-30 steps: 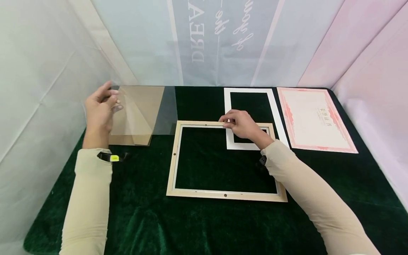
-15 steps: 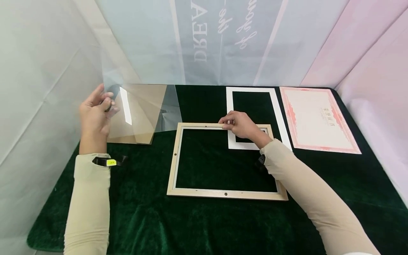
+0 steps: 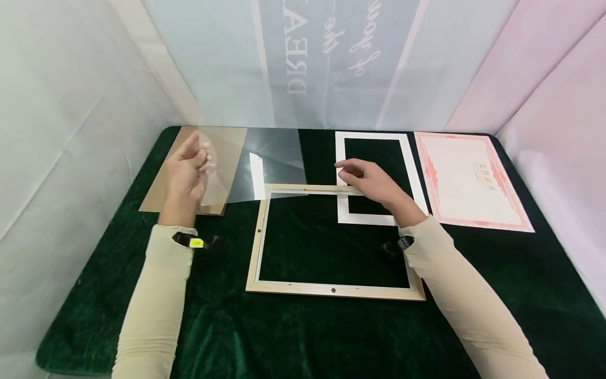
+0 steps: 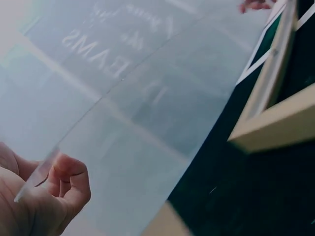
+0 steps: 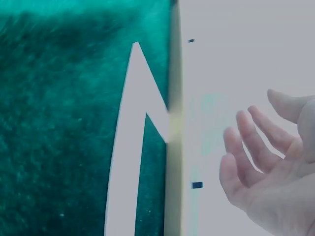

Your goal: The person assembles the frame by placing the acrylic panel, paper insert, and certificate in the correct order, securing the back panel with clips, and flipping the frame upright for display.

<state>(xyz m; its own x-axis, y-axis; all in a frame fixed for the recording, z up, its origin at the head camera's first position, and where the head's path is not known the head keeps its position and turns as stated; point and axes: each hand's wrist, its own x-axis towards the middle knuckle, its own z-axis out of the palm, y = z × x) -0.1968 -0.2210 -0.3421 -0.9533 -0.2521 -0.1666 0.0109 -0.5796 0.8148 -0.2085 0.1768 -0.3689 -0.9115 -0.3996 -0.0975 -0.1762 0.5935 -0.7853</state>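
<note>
My left hand (image 3: 185,171) pinches one edge of a clear sheet (image 3: 279,152), and its curled fingers show at that edge in the left wrist view. The sheet slants above the table, its right end over the far left corner of a pale wooden picture frame (image 3: 257,247). My right hand (image 3: 376,181) hovers over the far rail of the frame, beside a white mat (image 3: 366,219). In the right wrist view its fingers (image 5: 246,140) are spread and loosely bent, with nothing between them.
A brown backing board (image 3: 158,197) lies at the far left, partly behind the left hand and sheet. On the far right lies a pink-bordered certificate (image 3: 468,179). Dark green velvet cloth (image 3: 284,337) covers the table, and a printed curtain (image 3: 227,68) hangs behind it.
My left hand has carried the clear sheet right, lowering it from a raised tilt toward the frame. My right hand has let go of the frame's far rail and lifted slightly rightward.
</note>
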